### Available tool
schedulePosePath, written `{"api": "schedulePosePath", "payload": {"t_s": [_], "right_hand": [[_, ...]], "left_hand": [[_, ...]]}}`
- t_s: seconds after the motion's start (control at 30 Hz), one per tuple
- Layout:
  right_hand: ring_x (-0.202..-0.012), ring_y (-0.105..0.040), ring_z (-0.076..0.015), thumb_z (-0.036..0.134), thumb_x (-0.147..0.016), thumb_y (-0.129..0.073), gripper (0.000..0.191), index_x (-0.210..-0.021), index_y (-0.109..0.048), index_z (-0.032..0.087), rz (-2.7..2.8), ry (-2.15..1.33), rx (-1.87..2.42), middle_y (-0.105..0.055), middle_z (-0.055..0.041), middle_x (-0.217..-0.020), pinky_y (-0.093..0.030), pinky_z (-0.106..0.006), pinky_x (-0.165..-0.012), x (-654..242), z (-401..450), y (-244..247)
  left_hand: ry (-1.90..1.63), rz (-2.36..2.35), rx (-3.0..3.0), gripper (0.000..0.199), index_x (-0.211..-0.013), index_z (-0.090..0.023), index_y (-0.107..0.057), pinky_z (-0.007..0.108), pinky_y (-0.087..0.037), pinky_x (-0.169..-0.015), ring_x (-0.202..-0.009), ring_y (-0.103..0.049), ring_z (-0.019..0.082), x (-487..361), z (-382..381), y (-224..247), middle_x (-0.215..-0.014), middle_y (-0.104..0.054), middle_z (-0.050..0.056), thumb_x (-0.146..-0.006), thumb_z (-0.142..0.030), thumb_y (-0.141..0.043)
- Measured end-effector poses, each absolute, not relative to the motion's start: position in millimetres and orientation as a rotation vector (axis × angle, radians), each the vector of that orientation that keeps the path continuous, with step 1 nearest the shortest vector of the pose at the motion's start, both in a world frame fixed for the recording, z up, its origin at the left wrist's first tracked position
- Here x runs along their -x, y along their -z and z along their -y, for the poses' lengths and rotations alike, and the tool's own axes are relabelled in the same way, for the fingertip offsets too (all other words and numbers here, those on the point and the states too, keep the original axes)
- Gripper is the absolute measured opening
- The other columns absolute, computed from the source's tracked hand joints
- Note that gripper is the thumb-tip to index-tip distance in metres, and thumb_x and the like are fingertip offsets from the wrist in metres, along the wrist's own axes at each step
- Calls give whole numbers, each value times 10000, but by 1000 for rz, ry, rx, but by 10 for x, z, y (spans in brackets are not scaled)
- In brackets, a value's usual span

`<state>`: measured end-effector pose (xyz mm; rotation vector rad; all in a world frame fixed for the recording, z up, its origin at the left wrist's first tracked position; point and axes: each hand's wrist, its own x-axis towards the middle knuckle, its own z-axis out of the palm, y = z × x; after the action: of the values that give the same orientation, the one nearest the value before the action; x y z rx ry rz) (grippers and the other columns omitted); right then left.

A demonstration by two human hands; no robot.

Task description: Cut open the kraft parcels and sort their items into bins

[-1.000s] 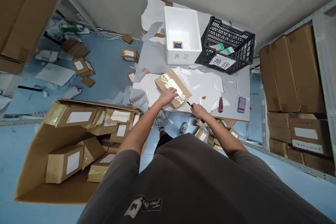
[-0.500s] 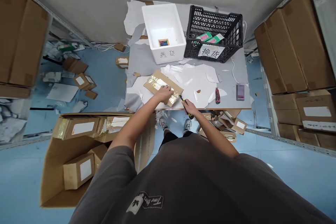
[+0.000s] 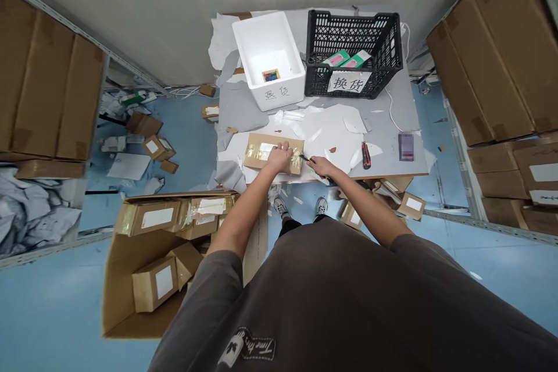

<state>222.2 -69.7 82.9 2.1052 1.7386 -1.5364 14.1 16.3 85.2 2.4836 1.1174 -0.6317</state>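
A taped cardboard box (image 3: 254,153) with a white label lies near the front edge of the table. My left hand (image 3: 280,157) presses down on its top, fingers bent against the tape. In my right hand (image 3: 321,167) is a black and yellow utility knife (image 3: 307,159), its tip at the right end of the box. Whether the blade has entered the tape is too small to tell. Farther right lies a red and black utility knife (image 3: 365,156), touched by neither hand.
Behind the box stand a white foam bin (image 3: 279,93) and a black plastic crate (image 3: 383,78) holding green and pink packages. Paper scraps litter the table (image 3: 392,122). On the floor at left sits a large carton (image 3: 117,279) of boxes. Shelves with cartons flank both sides.
The box has turned so its long side lies nearly parallel to the table edge. My right hand keeps the knife at its right end. The whole view has shifted slightly.
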Motion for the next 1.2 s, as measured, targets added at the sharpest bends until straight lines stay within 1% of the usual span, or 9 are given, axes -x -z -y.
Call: {"api": "schedulePosePath", "payload": {"t_s": [0.2, 0.43, 0.63, 0.77, 0.83, 0.9, 1.0, 1.07, 1.2], "right_hand": [[-408, -549, -147, 412, -1173, -492, 281, -1086, -646, 193, -1769, 1548, -2024, -683, 22, -685, -445, -265, -598, -2319, 622, -755], [-380, -499, -137, 326, -1166, -480, 267, -931, -553, 222, -1630, 1914, -1958, -537, 72, -514, -442, -239, -524, -2383, 608, -713], [-457, -532, -152, 625, -1074, -630, 463, -831, -532, 243, -1543, 2173, -1871, -552, 58, -532, -523, -263, -550, -2209, 847, -555], [-496, -574, -161, 687, -1053, -626, 507, -821, -526, 248, -1594, 2142, -1912, -588, 42, -553, -538, -272, -581, -2134, 1015, -498], [-491, -575, -165, 638, -1089, -585, 464, -843, -529, 249, -1637, 2095, -1929, -592, 39, -556, -528, -275, -587, -2173, 1059, -506], [-485, -577, -174, 569, -1122, -536, 395, -895, -553, 246, -1673, 2029, -1938, -591, 41, -549, -517, -283, -601, -2262, 1073, -525], [-512, -608, -201, 551, -1157, -407, 410, -1008, -620, 233, -1701, 1859, -2020, -600, 27, -549, -510, -305, -644, -2411, 1044, -561], [-625, -677, -233, 557, -1169, -321, 487, -1075, -667, 228, -1753, 1696, -2095, -682, -17, -643, -514, -320, -705, -2469, 1004, -581], [-1054, -745, -299, 515, -1172, -345, 465, -1210, -730, 256, -1904, 1350, -2120, -817, -92, -1124, -507, -337, -846, -2475, 916, -595]], "left_hand": [[661, -1208, -2430, 1186, -1644, -232, -496, 569, -337, -1302, -1642, -334, 483, -187, -62, -750, -1840, -256, 200, -610, -512, -1004], [627, -1239, -2430, 1053, -1480, -222, -614, 531, -413, -1262, -1599, -420, 451, -189, -63, -805, -1797, -345, 214, -550, -431, -1061], [599, -1258, -2391, 1058, -1478, -232, -593, 525, -375, -1296, -1629, -384, 427, -200, -29, -842, -1809, -327, 199, -548, -410, -1066], [667, -1269, -2383, 1117, -1520, -236, -565, 550, -359, -1307, -1655, -337, 439, -180, -16, -854, -1834, -281, 187, -552, -475, -1069], [649, -1259, -2351, 1070, -1517, -259, -566, 565, -368, -1295, -1660, -328, 444, -143, -34, -873, -1845, -259, 174, -606, -557, -1041], [547, -1275, -2312, 897, -1536, -293, -552, 539, -400, -1267, -1621, -412, 408, -104, -70, -894, -1803, -370, 149, -785, -609, -928], [366, -1374, -2336, 670, -1577, -290, -531, 502, -431, -1219, -1476, -567, 363, -110, -135, -900, -1599, -617, 138, -971, -453, -766], [313, -1393, -2418, 707, -1559, -264, -553, 509, -433, -1207, -1447, -560, 376, -167, -165, -869, -1544, -637, 154, -906, -326, -817], [267, -1248, -2555, 751, -1512, -229, -577, 506, -441, -1223, -1505, -478, 381, -268, -184, -722, -1583, -566, 173, -811, -186, -843]]}}
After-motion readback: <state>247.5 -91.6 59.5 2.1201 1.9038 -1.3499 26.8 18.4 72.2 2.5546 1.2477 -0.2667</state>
